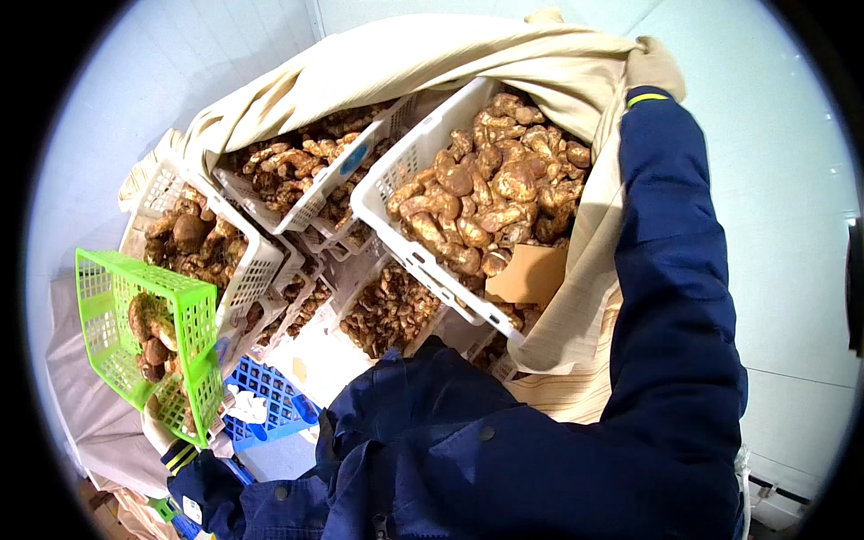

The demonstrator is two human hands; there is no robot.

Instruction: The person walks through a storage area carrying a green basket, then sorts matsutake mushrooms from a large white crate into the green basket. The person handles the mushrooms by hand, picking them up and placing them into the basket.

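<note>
My right hand (655, 65), in a pale work glove, is raised high and closed around the edge of the beige cloth cover (432, 54), holding it lifted off the stacked crates; my dark blue sleeve (670, 270) runs up the right side to it. Under the lifted cloth sits a white plastic crate (396, 171) heaped with brown mushrooms (504, 180), with a piece of brown cardboard (529, 274) lying at its near corner. More white crates of the same mushrooms stand to its left and below it, tilted against one another. My left hand (162, 432), also gloved, grips the lower edge of a small green plastic basket (112, 297), low at the left, tipped on its side and holding a few mushrooms. Just beside that basket, lower down, a blue crate (270, 396) shows. The fingers of both hands are curled shut on what they hold.
</note>
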